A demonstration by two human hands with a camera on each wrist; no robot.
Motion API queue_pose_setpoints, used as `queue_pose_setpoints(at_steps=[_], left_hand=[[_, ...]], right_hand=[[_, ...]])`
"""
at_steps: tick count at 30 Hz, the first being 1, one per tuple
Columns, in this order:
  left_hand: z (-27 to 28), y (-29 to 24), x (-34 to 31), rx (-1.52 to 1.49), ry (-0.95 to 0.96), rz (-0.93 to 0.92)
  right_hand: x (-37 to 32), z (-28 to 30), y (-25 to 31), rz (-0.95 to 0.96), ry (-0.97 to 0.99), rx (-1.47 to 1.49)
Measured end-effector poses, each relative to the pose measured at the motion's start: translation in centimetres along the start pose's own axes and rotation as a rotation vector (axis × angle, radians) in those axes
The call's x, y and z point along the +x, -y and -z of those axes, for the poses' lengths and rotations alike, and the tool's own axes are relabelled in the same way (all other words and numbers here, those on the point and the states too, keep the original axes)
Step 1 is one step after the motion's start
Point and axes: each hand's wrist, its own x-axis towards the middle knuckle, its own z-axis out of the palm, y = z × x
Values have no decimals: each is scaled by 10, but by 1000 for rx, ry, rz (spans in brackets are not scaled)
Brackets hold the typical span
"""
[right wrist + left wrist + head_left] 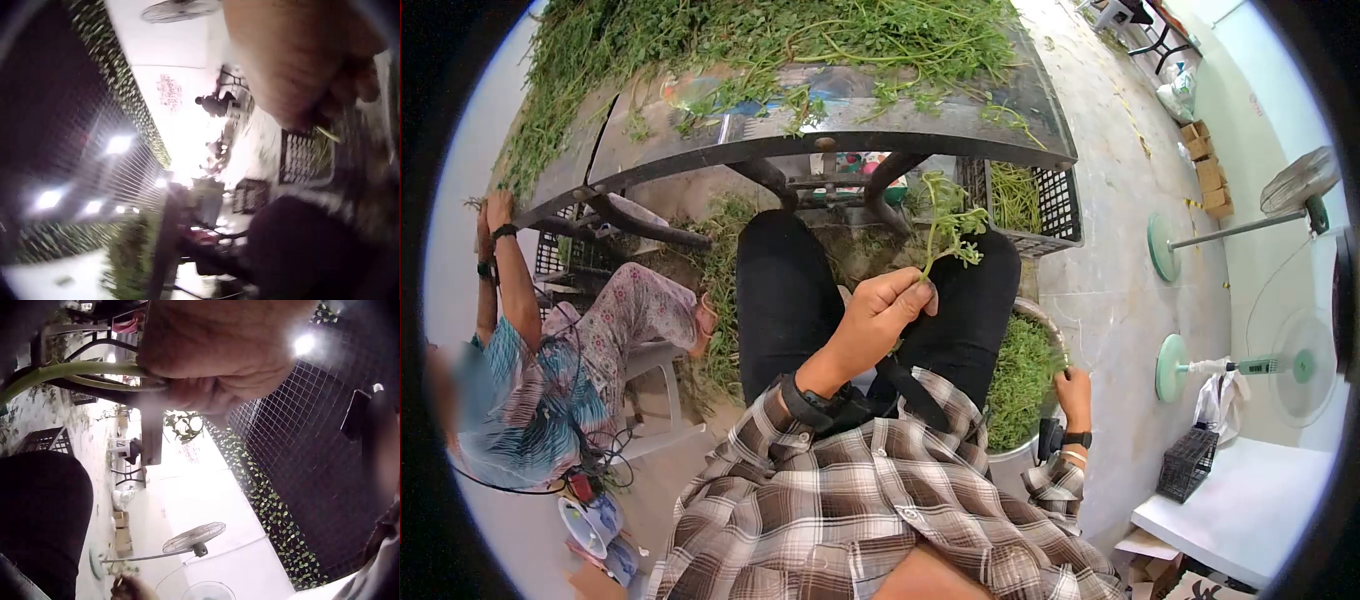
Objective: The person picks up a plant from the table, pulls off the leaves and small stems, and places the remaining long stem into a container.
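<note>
My left hand (878, 322) pinches a leafy green sprig (945, 232) between thumb and fingers above my lap, its leaves pointing away from me. In the left wrist view, the left hand (219, 353) has a thick stem (75, 367) sticking out of its grip. Off to my right, my right hand (1075, 392) is beside the rim of a round basin (1055, 335) holding cut greens (1017, 385). From the curled fingers of the right hand (300, 62) a short green stem (327, 134) pokes out in the right wrist view.
A table (1040, 105) piled with greens (800, 35) stands in front. Beneath its right end is a black crate (1060, 207) of stems. Another person (530, 390) sits at the left. Fans (1165, 250) stand at the right, near a white table (1220, 515).
</note>
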Motion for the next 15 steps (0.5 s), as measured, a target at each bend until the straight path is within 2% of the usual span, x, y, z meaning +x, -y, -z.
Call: queue_pose_setpoints(at_steps=[1, 2, 4, 6, 8, 10, 11, 13, 15], left_hand=[[0, 1, 0, 16, 5, 2], [0, 1, 0, 36, 16, 6], [-3, 2, -1, 39, 35, 43], [-8, 4, 1, 44, 61, 73], [-13, 7, 0, 96, 53, -60], [-14, 1, -2, 129, 90, -19], [-14, -1, -3, 153, 116, 23], [-13, 3, -4, 174, 113, 3], [-12, 3, -5, 193, 110, -18]], right_hand=[[-2, -3, -11, 10, 35, -172], [0, 4, 4, 7, 39, -167], [11, 44, 87, -249, 92, 479], [19, 61, 147, -179, 141, 717], [23, 61, 192, -12, 330, 878], [23, 62, 235, 14, 603, 975], [24, 56, 249, 18, 602, 984], [26, 46, 270, 79, 773, 1251], [36, 33, 279, 104, 750, 1375]])
